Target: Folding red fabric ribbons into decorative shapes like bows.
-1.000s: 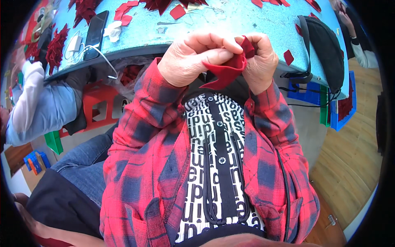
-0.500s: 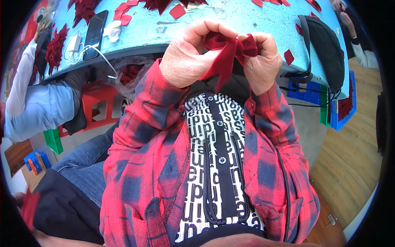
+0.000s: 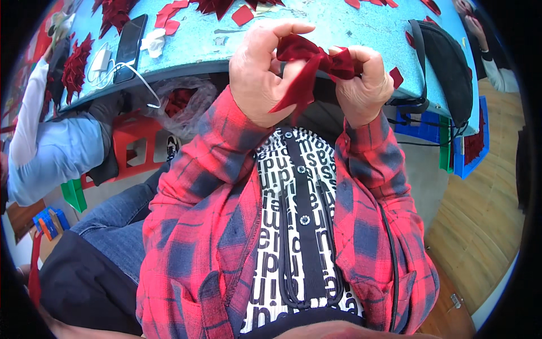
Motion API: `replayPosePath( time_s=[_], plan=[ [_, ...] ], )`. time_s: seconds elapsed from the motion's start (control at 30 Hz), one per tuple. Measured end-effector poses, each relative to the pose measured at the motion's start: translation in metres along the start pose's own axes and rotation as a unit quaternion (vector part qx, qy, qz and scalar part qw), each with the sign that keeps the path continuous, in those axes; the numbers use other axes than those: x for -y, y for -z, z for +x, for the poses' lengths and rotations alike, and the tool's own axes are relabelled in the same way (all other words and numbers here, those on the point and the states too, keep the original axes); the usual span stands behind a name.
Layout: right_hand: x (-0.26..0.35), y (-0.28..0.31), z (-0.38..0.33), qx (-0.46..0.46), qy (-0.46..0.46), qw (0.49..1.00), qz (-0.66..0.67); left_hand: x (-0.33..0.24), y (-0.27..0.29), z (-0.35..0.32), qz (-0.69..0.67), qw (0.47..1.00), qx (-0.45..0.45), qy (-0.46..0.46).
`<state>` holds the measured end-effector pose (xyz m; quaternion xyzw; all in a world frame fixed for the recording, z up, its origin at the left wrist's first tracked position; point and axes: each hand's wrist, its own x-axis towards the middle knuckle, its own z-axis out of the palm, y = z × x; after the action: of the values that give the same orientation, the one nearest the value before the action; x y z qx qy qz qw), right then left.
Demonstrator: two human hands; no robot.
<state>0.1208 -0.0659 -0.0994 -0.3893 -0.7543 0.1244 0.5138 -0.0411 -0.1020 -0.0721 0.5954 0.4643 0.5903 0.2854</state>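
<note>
In front of my chest, just over the near table edge, I hold a dark red velvet ribbon bow with two loops and hanging tails. My left hand curls round the bow's left side, with the thumb behind the ribbon and the index finger raised above the loop. A tail lies against that palm. On the other side, my right hand pinches the right loop between thumb and fingers. The fingertips of both hands are partly hidden behind the velvet.
On the blue table lie a black phone, a white charger with cable, crumpled tissue, red velvet pieces and a black bag. A red stool stands at left, near a co-worker's sleeve. Blue crates sit at right.
My left hand has shifted slightly, its index finger lifting and straightening away from the bow. My right hand has moved a little to the right. At far left, a red strip has moved.
</note>
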Motion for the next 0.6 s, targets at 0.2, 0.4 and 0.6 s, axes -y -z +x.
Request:
replayPosePath(
  time_s=[0.2,0.4,0.6],
  plan=[
    [-0.007,-0.002,0.007,-0.019,0.071,0.996,-0.051,0.027,0.002,0.003,0.091,0.989,-0.003,-0.118],
    [-0.007,-0.008,0.01,-0.004,0.12,0.989,-0.09,0.037,-0.011,0.0,-0.158,0.976,-0.065,0.134],
    [-0.012,-0.009,0.012,-0.008,0.169,0.982,-0.082,0.043,-0.002,-0.001,-0.002,0.991,-0.019,0.132]
  ],
)
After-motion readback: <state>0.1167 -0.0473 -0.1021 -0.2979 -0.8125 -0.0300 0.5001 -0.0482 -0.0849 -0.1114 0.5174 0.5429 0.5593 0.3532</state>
